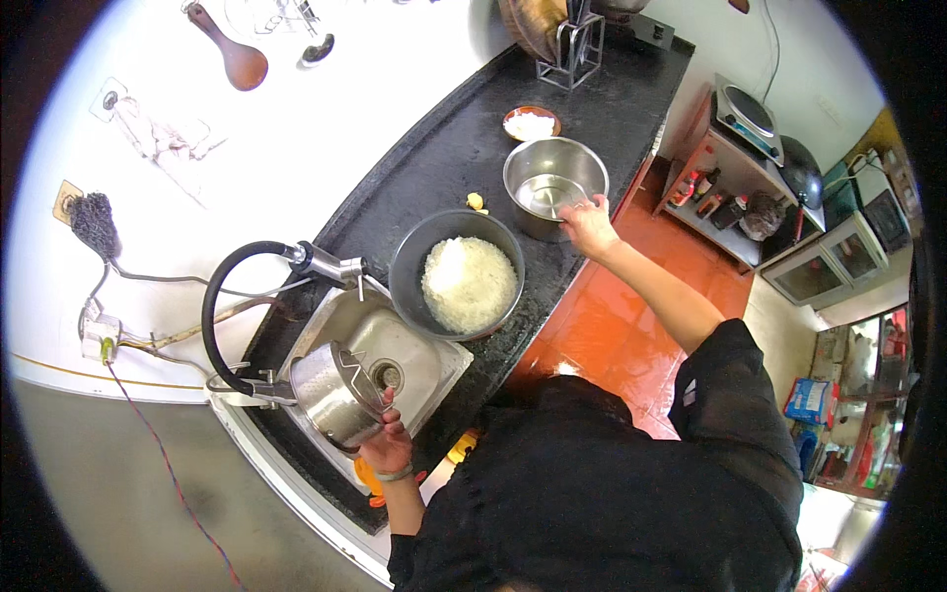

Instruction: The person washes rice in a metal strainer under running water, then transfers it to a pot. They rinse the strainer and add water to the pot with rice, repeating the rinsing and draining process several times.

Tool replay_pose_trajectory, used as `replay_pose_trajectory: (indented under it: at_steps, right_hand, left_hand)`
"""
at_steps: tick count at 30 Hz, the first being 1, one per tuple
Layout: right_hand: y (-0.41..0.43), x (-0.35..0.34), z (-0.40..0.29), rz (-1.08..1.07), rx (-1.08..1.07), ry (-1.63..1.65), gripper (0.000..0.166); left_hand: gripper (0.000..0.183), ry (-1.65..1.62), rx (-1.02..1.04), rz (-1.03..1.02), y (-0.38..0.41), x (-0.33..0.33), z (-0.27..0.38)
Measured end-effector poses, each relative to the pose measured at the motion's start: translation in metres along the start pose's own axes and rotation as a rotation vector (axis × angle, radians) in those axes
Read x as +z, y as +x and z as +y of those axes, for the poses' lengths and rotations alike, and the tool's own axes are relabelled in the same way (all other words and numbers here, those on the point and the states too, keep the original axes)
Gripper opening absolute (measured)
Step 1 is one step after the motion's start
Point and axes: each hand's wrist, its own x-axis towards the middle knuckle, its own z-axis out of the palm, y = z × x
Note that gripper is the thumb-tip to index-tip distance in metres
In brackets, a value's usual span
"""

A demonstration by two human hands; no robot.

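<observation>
My left hand [388,442] grips a stainless-steel strainer pot [331,399] with a bent wire handle, tilted over the sink basin [436,377]. Its mouth faces the drain; the inside is mostly hidden. At the near rim of a deep stainless-steel pot [540,159] on the counter, my right hand [590,228] has its fingers hooked over the edge. That pot's bottom shines; I cannot tell whether it holds water. Between the two hands a dark grey pot [409,274] stands beside the sink, with white rice grains [470,285] heaped in it.
A gooseneck faucet [211,318] arches over the sink's left side. Behind the steel pot sits a small brown dish [556,127] of white pieces. Yellowish scraps [475,201] lie on the black counter [444,163]. A metal rack [570,55] stands at the far end.
</observation>
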Motion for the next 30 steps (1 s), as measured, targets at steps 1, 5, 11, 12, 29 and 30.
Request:
replay_pose_trajectory:
  at_steps: [1,5,11,12,29,30]
  right_hand:
    - [0.004,-0.003,0.004,-0.081,-0.036,0.0,0.014]
    - [0.019,-0.009,0.013,-0.051,-0.19,0.098,0.005]
    - [0.031,-0.016,0.033,-0.087,-0.33,0.068,0.008]
    - [0.031,-0.015,0.033,-0.099,-0.34,0.071,0.009]
    - [-0.118,-0.024,-0.01,0.323,0.128,0.502,0.034]
    - [-0.131,-0.025,-0.012,0.331,0.184,0.52,0.032]
  left_hand:
    - [0.074,-0.038,-0.057,-0.033,0.002,0.006,-0.001]
    - [0.087,0.017,0.058,0.022,-0.002,0.006,-0.004]
    - [0.059,0.477,0.38,0.322,0.0,0.029,-0.021]
    - [0.052,0.515,0.429,0.44,0.001,0.036,-0.024]
    - [0.039,1.562,-0.112,0.334,0.304,0.143,-0.164]
    - [0.036,1.661,-0.163,0.346,0.32,0.144,-0.175]
